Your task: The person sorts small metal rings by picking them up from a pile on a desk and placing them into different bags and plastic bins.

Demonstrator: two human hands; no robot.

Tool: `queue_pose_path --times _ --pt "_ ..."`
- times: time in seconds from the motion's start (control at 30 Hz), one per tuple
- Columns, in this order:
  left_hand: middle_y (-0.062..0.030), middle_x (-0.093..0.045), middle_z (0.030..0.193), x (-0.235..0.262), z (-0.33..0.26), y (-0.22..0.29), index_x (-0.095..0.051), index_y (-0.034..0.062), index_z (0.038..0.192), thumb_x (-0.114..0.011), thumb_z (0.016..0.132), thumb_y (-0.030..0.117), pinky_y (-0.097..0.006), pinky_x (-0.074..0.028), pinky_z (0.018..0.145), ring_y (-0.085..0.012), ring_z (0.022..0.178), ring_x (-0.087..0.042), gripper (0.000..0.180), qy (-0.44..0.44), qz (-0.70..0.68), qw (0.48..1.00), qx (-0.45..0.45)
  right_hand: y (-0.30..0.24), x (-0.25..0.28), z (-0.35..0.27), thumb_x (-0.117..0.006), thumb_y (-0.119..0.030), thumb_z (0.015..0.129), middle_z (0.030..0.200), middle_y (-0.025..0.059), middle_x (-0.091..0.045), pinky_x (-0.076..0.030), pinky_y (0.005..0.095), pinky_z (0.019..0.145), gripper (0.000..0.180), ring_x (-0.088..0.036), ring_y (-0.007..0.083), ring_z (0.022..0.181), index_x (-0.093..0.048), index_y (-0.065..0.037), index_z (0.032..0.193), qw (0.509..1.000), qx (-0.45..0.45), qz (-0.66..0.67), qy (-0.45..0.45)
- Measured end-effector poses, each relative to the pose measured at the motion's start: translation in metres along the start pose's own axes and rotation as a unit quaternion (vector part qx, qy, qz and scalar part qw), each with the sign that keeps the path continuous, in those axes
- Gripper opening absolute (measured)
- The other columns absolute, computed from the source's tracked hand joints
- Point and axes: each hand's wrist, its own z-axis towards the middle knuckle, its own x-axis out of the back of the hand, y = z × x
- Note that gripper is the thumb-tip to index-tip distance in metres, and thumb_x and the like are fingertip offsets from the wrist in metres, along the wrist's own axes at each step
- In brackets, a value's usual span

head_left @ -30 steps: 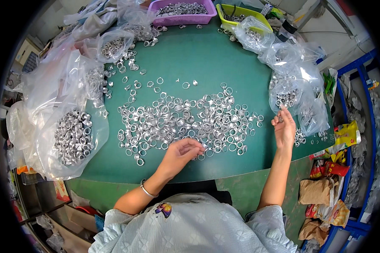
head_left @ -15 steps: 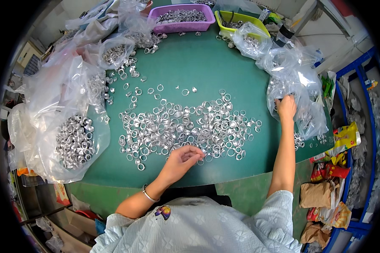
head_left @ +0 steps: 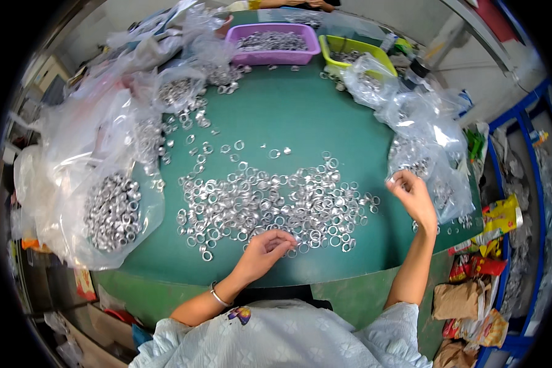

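Note:
A broad heap of silvery metal rings [head_left: 270,199] is spread over the green table. At its near edge is my left hand [head_left: 267,254], thumb and fingers pinched together beside some rings; what they hold, if anything, is too small to make out. My right hand [head_left: 414,197] is above the table's right side, its fingers curled in toward the thumb. It is close to a clear plastic bag [head_left: 432,132] with rings in it, and I cannot make out what sits between its fingertips.
On the left lies a large clear bag [head_left: 64,202] full of rings. At the back stand a purple basket [head_left: 273,57] of rings and a yellow-green basket [head_left: 362,54]. Blue shelving [head_left: 524,132] and a brown paper package [head_left: 459,300] are beyond the right edge. Another person's arm [head_left: 276,3] shows at the top.
My right hand has come out of the bag on the right and moved nearer to me. My left hand keeps its pinch beside the heap. The view has tilted up slightly.

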Motion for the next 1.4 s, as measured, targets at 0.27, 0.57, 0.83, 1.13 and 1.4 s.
queue_pose_path --times 0.27,0.57,0.83,1.13,1.4 --pt "-0.0131 -0.054 0.117 -0.009 0.009 0.012 -0.044 -0.0008 0.127 -0.045 0.096 0.021 -0.036 -0.044 0.093 -0.0218 0.107 -0.054 0.038 -0.008 -0.374 0.922 0.097 -0.084 -0.114 -0.040 -0.071 -0.011 0.071 0.074 0.0018 -0.049 -0.039 0.0256 0.054 0.024 -0.048 0.0109 0.065 -0.061 -0.004 0.093 0.944 0.183 0.070 -0.267" --pt "-0.0053 -0.060 0.093 0.045 -0.023 0.009 -0.056 0.0010 0.110 -0.047 0.094 0.017 -0.025 -0.048 0.068 -0.0120 0.080 -0.056 0.024 0.154 -0.396 0.905 0.022 -0.050 -0.156 -0.059 -0.054 0.006 0.080 0.091 0.0010 -0.043 -0.038 0.0200 0.062 0.036 -0.040 0.0072 0.071 -0.050 -0.003 0.115 0.959 0.125 0.210 -0.143" --pt "-0.0175 -0.053 0.103 0.202 -0.057 0.056 -0.043 -0.0048 0.109 -0.034 0.096 0.019 -0.034 -0.052 0.077 -0.0252 0.090 -0.057 0.028 0.320 -0.593 0.627 -0.390 -0.048 -0.151 -0.070 -0.048 -0.008 0.092 0.093 0.0063 -0.058 -0.036 0.0189 0.053 0.025 -0.045 0.0058 0.058 -0.050 0.000 0.116 0.940 0.030 0.313 -0.130" --pt "-0.0102 -0.061 0.096 0.096 -0.041 0.029 -0.054 -0.0031 0.114 -0.052 0.089 0.006 -0.028 -0.051 0.073 -0.0170 0.083 -0.061 0.027 0.281 0.015 0.945 -0.165 -0.045 -0.158 -0.066 -0.046 -0.017 0.095 0.073 0.0014 -0.053 -0.035 0.0196 0.053 0.022 -0.045 0.0057 0.061 -0.058 0.000 0.103 0.898 -0.047 0.415 -0.139" --pt "-0.0092 -0.046 0.126 0.062 -0.010 0.005 -0.058 0.0083 0.109 -0.065 0.078 0.013 -0.060 -0.022 0.102 -0.0315 0.128 -0.032 0.032 0.194 0.614 0.742 -0.189 -0.086 -0.196 -0.039 -0.059 -0.003 0.080 0.100 0.0162 -0.049 -0.042 0.0364 0.073 0.028 -0.050 0.0302 0.088 -0.056 -0.002 0.108 0.968 0.250 -0.002 0.004"
